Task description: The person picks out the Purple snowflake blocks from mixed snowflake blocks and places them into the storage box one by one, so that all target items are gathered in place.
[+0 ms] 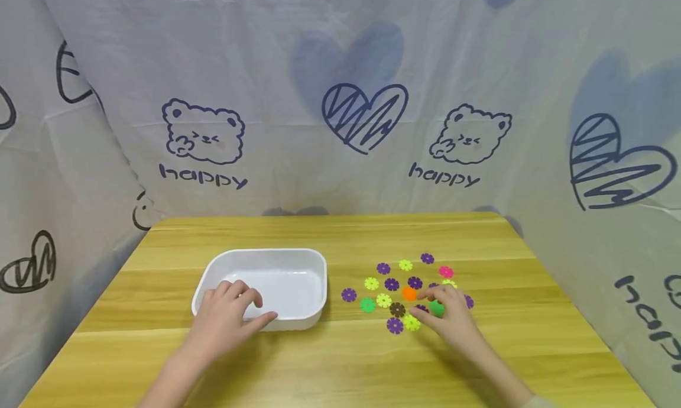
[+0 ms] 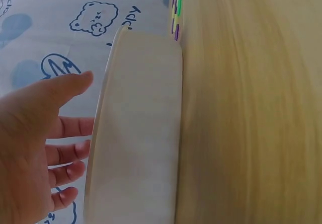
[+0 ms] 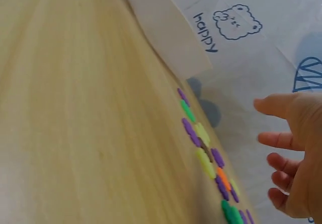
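A white rectangular tray (image 1: 314, 323) stands on the left half of the wooden table. My left hand (image 1: 226, 316) hovers over its near left part, thumb and fingers apart with nothing between them. Right of the tray lie several flower-shaped plastic discs, among them an orange disc (image 1: 409, 294), a brown disc (image 1: 397, 309), a green disc (image 1: 367, 304) and a pink disc (image 1: 446, 272); the others are purple and yellow. Above the right side of these discs is my right hand (image 1: 449, 313), fingers loosely bent and thumb apart, holding nothing. It hides some discs beneath it.
The wooden table (image 1: 340, 366) reaches back to a pale curtain (image 1: 287, 154) printed with hearts, bears and the word "happy". More curtain hangs along both sides. In the right wrist view, the discs lie flat in a group near the tray's outer wall (image 3: 168, 38).
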### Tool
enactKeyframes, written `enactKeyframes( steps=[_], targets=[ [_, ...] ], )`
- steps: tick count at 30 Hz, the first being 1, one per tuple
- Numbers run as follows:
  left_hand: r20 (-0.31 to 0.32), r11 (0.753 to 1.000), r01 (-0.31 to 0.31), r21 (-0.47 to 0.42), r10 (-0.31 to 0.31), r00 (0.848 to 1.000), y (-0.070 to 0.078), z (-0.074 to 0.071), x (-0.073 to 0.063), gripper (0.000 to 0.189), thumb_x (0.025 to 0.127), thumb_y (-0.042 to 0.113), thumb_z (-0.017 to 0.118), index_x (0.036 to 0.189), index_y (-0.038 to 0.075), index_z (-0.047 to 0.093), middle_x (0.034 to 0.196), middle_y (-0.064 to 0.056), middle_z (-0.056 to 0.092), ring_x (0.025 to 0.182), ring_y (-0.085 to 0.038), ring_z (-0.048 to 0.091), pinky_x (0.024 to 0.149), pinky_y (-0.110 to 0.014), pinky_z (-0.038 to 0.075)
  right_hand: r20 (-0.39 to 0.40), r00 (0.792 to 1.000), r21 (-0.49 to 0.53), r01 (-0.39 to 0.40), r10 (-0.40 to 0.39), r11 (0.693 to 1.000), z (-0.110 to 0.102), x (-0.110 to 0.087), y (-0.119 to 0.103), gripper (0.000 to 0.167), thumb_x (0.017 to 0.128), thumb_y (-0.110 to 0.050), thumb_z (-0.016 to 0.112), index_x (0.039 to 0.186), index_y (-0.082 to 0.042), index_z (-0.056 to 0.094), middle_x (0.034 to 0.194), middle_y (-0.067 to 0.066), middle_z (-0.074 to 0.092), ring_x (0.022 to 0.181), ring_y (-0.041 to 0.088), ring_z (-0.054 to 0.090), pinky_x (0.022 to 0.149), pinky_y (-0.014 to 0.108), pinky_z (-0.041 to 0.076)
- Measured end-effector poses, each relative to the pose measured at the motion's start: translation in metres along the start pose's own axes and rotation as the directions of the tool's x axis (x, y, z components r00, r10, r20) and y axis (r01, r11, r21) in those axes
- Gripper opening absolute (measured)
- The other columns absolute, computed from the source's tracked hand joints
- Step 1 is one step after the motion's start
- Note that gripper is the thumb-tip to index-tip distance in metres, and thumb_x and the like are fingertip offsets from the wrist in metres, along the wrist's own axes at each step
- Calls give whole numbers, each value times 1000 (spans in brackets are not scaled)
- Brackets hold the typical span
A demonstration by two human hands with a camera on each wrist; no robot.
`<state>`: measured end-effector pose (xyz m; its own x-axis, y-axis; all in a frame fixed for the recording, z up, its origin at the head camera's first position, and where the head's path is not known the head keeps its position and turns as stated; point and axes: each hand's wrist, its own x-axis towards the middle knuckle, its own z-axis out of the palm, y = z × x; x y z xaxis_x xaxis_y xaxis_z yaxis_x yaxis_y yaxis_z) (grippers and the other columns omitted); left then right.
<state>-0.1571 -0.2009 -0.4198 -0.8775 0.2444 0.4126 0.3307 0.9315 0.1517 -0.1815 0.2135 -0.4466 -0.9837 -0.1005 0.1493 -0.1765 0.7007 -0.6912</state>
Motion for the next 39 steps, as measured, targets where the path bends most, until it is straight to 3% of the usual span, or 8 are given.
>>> enactKeyframes(
  steps=[5,9,17,25,31,39],
  targets=[
    [65,1000,26,-5,-25,998,2,1,-1,32,78,55,73,79,26,59,88,9,57,86,-16,50,74,-34,33,79,997,-13,-7,8,1000,10,-1,3,36,82,-34,76,109,-12,68,118,12,56,116,34,45,93,58,43],
    [64,1000,2,25,-3,998,3,0,-5,32,78,53,74,78,26,57,86,10,55,83,-15,49,73,-34,32,120,993,-42,-3,9,999,21,0,4,33,77,-29,79,103,-12,69,115,11,58,115,34,45,97,61,39],
    [-22,988,-109,110,112,993,7,0,-13,32,76,46,78,78,22,56,80,9,53,77,-14,47,70,-32,33,169,985,-106,-10,28,994,34,1,0,26,72,-25,82,93,-20,68,99,0,56,107,25,46,93,54,43],
    [-19,993,-75,93,77,997,6,3,-13,29,78,43,77,79,23,57,82,9,55,78,-15,49,70,-32,34,145,989,-216,55,-24,975,38,3,-3,28,69,-26,84,90,-18,66,91,-1,53,96,21,45,88,46,41],
    [7,995,-55,88,54,998,7,3,-18,28,79,44,76,80,23,59,82,10,55,78,-14,48,71,-32,33,171,985,-212,51,-15,976,41,5,-5,27,69,-25,84,89,-19,66,91,-2,53,94,19,44,87,43,41],
    [-17,991,-25,130,28,999,10,1,-16,31,79,45,76,79,20,58,77,8,50,75,-16,44,70,-34,33,256,967,-156,38,3,987,37,16,-8,25,70,-19,83,84,-19,63,95,1,53,97,20,43,88,44,40]
  ],
)
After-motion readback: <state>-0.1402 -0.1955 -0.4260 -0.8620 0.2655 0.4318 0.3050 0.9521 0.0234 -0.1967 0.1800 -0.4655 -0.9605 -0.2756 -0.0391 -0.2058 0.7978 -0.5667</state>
